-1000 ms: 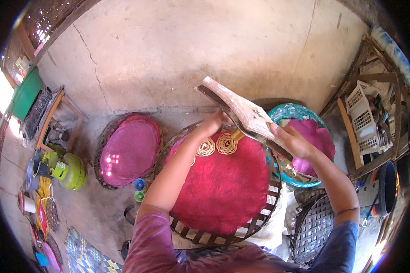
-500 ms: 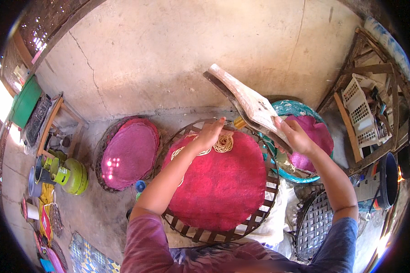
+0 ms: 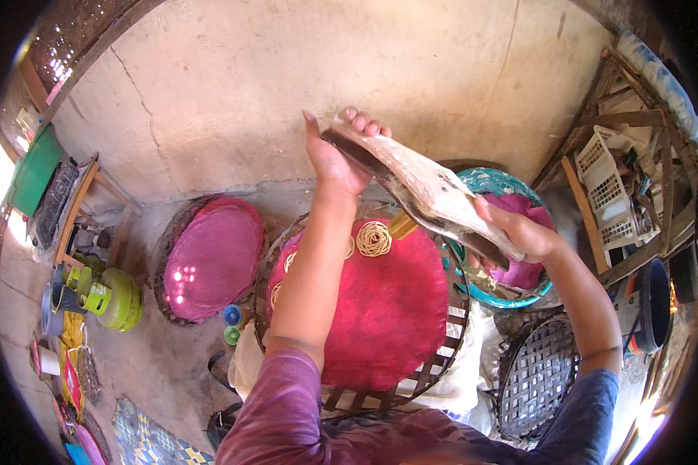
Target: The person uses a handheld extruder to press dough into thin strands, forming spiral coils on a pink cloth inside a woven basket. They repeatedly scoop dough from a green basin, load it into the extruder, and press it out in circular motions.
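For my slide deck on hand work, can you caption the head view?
Both hands, left hand and right hand, hold a flat press over coiled noodles on a red-lined woven tray.

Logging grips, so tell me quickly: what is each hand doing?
Left hand: closed on the far end of the flat press.
Right hand: closed on its near end.

Second woven tray with pink cloth lies on floor to my left. Beside it, small blue cup and green cup, touching. Green gas bottle stands further left. Green board leans near far left wall. White plastic basket sits on wooden rack to my right. Empty woven basket lies low on right. Cracked concrete wall stands ahead.
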{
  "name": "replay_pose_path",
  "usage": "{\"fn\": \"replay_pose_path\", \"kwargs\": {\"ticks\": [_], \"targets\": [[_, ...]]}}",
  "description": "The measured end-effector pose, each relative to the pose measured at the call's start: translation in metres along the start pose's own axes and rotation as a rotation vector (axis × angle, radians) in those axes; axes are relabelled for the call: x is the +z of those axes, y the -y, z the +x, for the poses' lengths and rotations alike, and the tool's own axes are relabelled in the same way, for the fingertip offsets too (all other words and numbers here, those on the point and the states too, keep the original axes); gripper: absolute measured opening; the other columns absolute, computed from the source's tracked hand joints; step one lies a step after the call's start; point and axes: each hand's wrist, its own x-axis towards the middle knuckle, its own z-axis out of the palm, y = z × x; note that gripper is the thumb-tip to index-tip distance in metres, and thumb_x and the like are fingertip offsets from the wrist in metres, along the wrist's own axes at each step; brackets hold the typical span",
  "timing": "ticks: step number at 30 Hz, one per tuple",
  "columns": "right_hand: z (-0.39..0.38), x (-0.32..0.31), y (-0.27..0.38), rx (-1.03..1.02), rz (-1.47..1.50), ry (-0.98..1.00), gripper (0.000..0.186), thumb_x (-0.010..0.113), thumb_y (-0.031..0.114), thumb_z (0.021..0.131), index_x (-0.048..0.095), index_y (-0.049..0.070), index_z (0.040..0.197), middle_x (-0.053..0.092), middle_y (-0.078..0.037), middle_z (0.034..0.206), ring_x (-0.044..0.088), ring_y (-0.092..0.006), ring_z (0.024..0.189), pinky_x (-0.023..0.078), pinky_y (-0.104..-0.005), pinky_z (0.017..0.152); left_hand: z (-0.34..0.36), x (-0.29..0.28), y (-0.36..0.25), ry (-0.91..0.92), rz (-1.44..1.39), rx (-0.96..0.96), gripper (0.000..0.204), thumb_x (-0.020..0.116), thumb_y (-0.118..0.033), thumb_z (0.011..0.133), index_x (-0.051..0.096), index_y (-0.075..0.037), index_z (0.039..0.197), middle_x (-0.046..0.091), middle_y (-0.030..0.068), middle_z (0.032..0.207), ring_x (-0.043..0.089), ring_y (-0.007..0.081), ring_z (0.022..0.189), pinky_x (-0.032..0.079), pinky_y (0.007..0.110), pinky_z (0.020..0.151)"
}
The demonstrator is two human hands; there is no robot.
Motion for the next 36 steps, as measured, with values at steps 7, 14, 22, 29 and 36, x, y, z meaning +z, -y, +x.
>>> {"fn": "replay_pose_path", "kwargs": {"ticks": [7,14,22,29,36], "targets": [[0.027,-0.002,-0.007,0.248,-0.326,-0.132,0.083,0.019,0.074,0.092,0.062,0.003,0.086,0.057,-0.008,0.065,0.054,-0.0161,0.053,0.045,-0.0295,0.049,0.021,-0.074,0.038,-0.235,-0.186,-0.037,0.055,0.016,-0.056,0.097,0.041,-0.012,0.077,0.04,0.002,0.062,0.04,0.0184,0.058,0.041,0.038,0.065],[0.012,-0.001,0.008,0.171,-0.418,-0.184,0.082,0.021,0.072,0.093,0.06,0.003,0.072,0.052,-0.006,0.056,0.052,-0.015,0.048,0.041,-0.0317,0.044,0.011,-0.048,0.024,-0.266,-0.168,-0.024,0.037,0.021,-0.038,0.095,0.041,-0.015,0.074,0.04,-0.0007,0.06,0.04,0.0166,0.055,0.04,0.036,0.062],[0.011,0.011,0.007,0.098,-0.376,-0.269,0.08,0.03,0.069,0.094,0.061,0.0,0.071,0.052,-0.006,0.054,0.052,-0.0166,0.045,0.041,-0.0308,0.043,0.017,-0.033,0.012,-0.242,-0.165,-0.022,0.039,0.02,-0.04,0.095,0.039,-0.014,0.074,0.036,0.0009,0.058,0.036,0.0175,0.052,0.037,0.037,0.059],[-0.004,0.005,-0.018,0.146,-0.442,-0.386,0.077,0.034,0.067,0.094,0.065,-0.002,0.086,0.053,-0.003,0.057,0.053,-0.0117,0.05,0.041,-0.0287,0.044,0.001,-0.052,0.049,-0.294,-0.197,-0.095,0.026,0.034,-0.027,0.088,0.044,-0.015,0.068,0.042,-0.0003,0.057,0.041,0.0175,0.052,0.04,0.035,0.06],[-0.01,0.001,-0.039,0.056,-0.249,-0.391,0.067,0.036,0.06,0.097,0.064,-0.001,0.095,0.052,-0.003,0.059,0.05,-0.0112,0.046,0.039,-0.0276,0.041,-0.014,-0.069,0.051,-0.276,0.883,-0.386,0.054,0.023,-0.053,0.098,0.057,-0.013,0.11,0.06,0.004,0.09,0.054,0.0213,0.081,0.043,0.036,0.077]]}}
